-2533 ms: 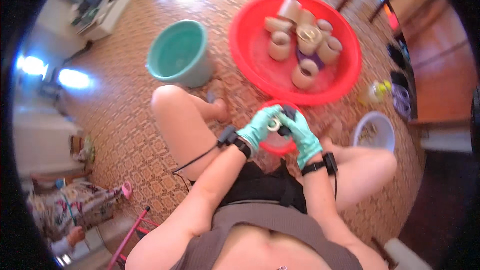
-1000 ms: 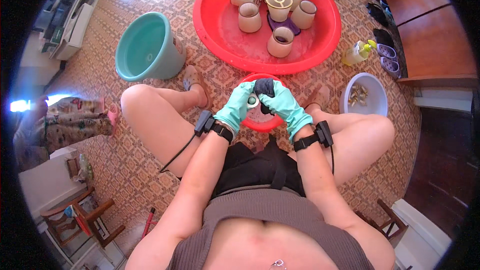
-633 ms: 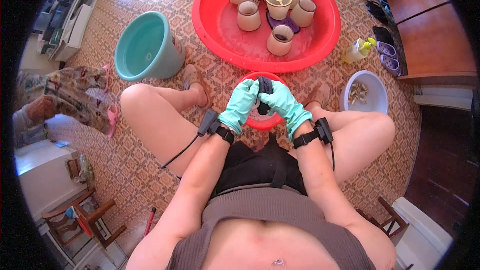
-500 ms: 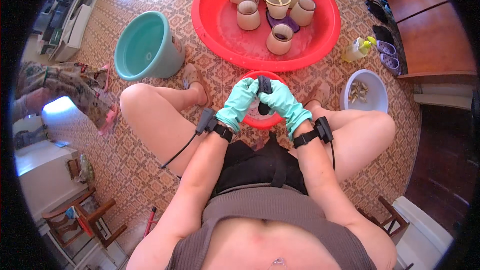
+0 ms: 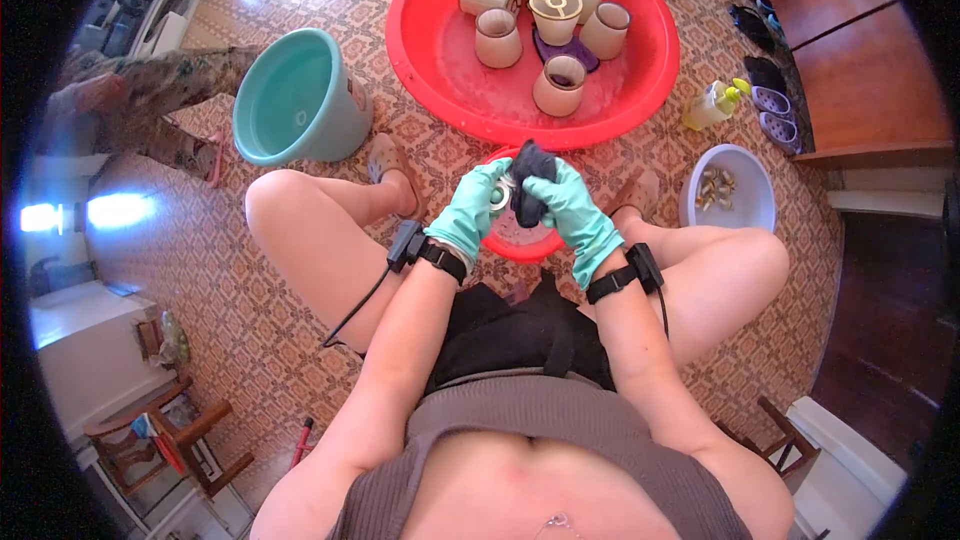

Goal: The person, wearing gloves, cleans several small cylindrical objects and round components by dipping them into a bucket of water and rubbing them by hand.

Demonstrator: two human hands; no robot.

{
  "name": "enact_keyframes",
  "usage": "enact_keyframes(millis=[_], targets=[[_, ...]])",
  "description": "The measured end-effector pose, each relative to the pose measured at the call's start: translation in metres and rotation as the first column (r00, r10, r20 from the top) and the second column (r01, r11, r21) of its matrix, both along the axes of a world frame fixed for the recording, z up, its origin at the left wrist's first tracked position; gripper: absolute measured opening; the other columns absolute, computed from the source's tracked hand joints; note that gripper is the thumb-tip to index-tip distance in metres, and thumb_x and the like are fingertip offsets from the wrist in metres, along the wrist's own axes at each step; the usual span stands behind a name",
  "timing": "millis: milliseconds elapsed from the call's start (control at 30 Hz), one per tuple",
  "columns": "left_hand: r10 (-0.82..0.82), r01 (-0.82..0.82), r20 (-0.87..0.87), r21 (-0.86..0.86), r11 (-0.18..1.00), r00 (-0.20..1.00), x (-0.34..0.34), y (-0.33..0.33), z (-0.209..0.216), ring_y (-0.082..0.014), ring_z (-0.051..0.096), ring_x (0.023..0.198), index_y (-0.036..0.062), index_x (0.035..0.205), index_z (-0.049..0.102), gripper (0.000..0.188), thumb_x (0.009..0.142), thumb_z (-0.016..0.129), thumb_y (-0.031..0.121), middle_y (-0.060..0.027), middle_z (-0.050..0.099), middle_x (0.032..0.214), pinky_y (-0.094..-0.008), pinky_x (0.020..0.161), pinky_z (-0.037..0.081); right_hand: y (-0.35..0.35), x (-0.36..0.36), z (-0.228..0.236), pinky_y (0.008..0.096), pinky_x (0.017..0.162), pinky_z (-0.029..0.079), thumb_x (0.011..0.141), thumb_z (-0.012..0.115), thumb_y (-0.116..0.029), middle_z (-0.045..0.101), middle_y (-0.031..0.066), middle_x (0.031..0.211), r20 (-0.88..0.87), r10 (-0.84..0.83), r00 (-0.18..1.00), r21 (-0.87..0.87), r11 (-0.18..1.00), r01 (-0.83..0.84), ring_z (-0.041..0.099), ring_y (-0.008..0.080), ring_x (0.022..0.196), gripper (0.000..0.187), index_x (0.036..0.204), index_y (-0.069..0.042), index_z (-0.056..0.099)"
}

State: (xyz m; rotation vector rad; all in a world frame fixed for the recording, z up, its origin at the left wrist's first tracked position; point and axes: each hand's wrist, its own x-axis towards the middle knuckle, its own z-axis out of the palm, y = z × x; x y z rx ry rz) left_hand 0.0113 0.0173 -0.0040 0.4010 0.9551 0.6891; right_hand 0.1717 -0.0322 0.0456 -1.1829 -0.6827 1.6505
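Note:
My left hand, in a mint-green rubber glove, is closed on a small whitish ring-shaped piece, partly hidden by the fingers. A dark cloth is bunched in my gloved right hand, right beside that piece. Both hands are over a small red basin between my feet, and they cover much of it. Beyond it stands a large red tub with several beige lampshades, some upright and some on their sides, and a purple cloth.
A teal bucket stands on the left, with another person's patterned clothing behind it. On the right are a pale basin holding several small gold-coloured pieces, a pump bottle and lilac clogs. A wooden chair is at lower left.
My hands have moved slightly apart. The cloth is spread wider in my right hand, and the whitish ring now shows in my left. The other person has shifted at the left.

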Motion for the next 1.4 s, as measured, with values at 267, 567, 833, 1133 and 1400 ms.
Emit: enact_keyframes(millis=[267,567,833,1133,1400], targets=[[-0.013,0.000,0.145,0.088,0.996,0.989,0.005,-0.004,0.001,-0.0123,0.063,0.082,0.0066,0.107,0.063,0.023,0.095,0.048,0.017,-0.0020,0.066,0.096,-0.0261,0.073,0.052,-0.001,-0.007,-0.011,0.0308,0.076,0.051,0.079,0.067,-0.016,0.068,0.0143,0.094,0.594,0.111,0.797,0.138,0.962,-0.237,0.067,0.0206,0.086,0.031,0.108,-0.004,0.063],[-0.031,-0.003,0.151,0.219,0.976,0.988,0.001,-0.013,0.012,-0.0148,0.060,0.095,0.0039,0.118,0.056,0.029,0.098,0.045,0.021,-0.0053,0.062,0.109,-0.0288,0.084,0.050,0.002,-0.015,0.012,0.0238,0.049,0.046,0.082,0.064,-0.012,0.065,0.0004,0.083,0.329,0.081,0.941,0.079,0.990,-0.112,0.056,0.0070,0.059,0.028,0.109,-0.003,0.062],[-0.046,0.017,0.145,0.192,0.981,0.988,0.012,-0.016,0.032,-0.0108,0.059,0.080,0.0074,0.105,0.060,0.019,0.097,0.048,0.019,-0.0001,0.063,0.095,-0.0263,0.073,0.050,0.002,-0.007,0.011,0.0244,0.043,0.044,0.081,0.063,-0.016,0.064,0.0005,0.076,0.554,0.089,0.828,0.070,0.986,-0.152,0.056,0.0081,0.054,0.026,0.105,-0.006,0.064],[-0.225,0.370,-0.328,0.493,0.787,0.917,0.008,-0.017,0.019,-0.0051,0.051,0.080,0.0080,0.098,0.058,0.018,0.099,0.049,0.023,0.0045,0.057,0.089,-0.0232,0.072,0.044,-0.001,-0.002,0.007,0.0265,0.044,0.044,0.087,0.055,-0.025,0.062,0.0009,0.071,0.202,0.081,0.976,-0.177,0.983,-0.045,0.057,0.0116,0.056,0.020,0.083,-0.007,0.064],[-0.146,0.177,-0.119,0.331,0.927,0.982,0.013,-0.018,0.028,-0.0007,0.046,0.071,0.0113,0.093,0.060,0.013,0.097,0.054,0.022,0.0092,0.054,0.082,-0.0173,0.062,0.040,-0.001,-0.003,-0.010,0.0252,0.039,0.041,0.082,0.061,-0.021,0.059,-0.0005,0.067,-0.033,0.125,0.992,-0.094,0.987,-0.127,0.053,0.0106,0.049,0.013,0.088,-0.009,0.060]])
